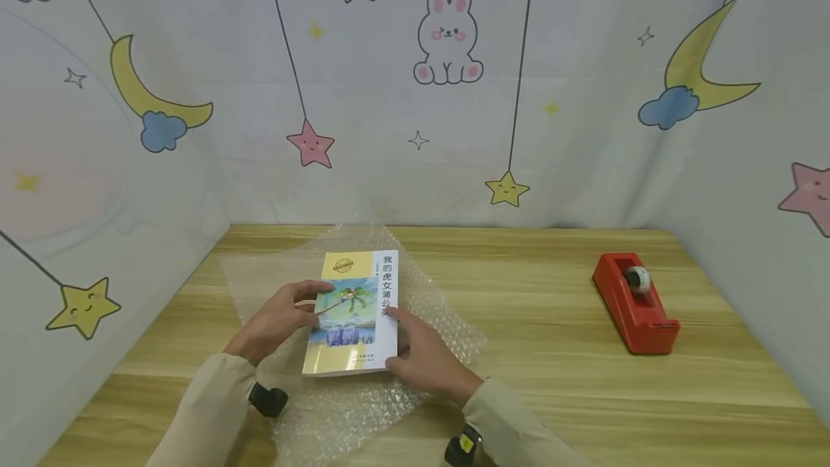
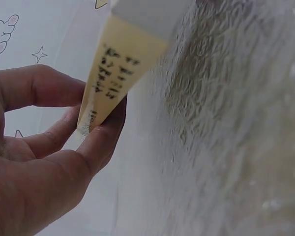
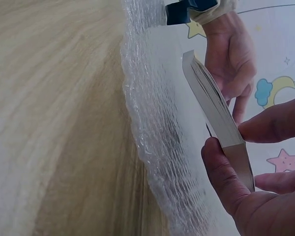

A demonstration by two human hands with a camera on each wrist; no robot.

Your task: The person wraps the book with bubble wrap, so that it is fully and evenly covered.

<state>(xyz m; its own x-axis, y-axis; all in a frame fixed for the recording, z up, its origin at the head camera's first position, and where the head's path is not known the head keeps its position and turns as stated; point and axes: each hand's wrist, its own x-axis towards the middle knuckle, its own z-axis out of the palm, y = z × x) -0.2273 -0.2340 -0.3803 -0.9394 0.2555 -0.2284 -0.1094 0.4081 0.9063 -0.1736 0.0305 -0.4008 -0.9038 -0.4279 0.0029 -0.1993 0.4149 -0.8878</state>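
Note:
A paperback book (image 1: pixel 350 312) with a yellow and white cover and a palm-tree picture is held above a sheet of clear bubble wrap (image 1: pixel 350 424). My left hand (image 1: pixel 279 319) grips its left side, and the left wrist view shows thumb and fingers on both faces near the yellow edge. At the opposite side, my right hand (image 1: pixel 431 355) pinches the lower right of the book. In the right wrist view the book's page edges (image 3: pixel 214 103) face the camera, raised off the bubble wrap (image 3: pixel 152 128).
The bubble wrap lies on a wood-grain table (image 1: pixel 519 352). To the right stands a red tape dispenser (image 1: pixel 635 308) with a roll of tape (image 1: pixel 638 279). A white cloth (image 1: pixel 389 107) with cartoon prints encloses the back and sides.

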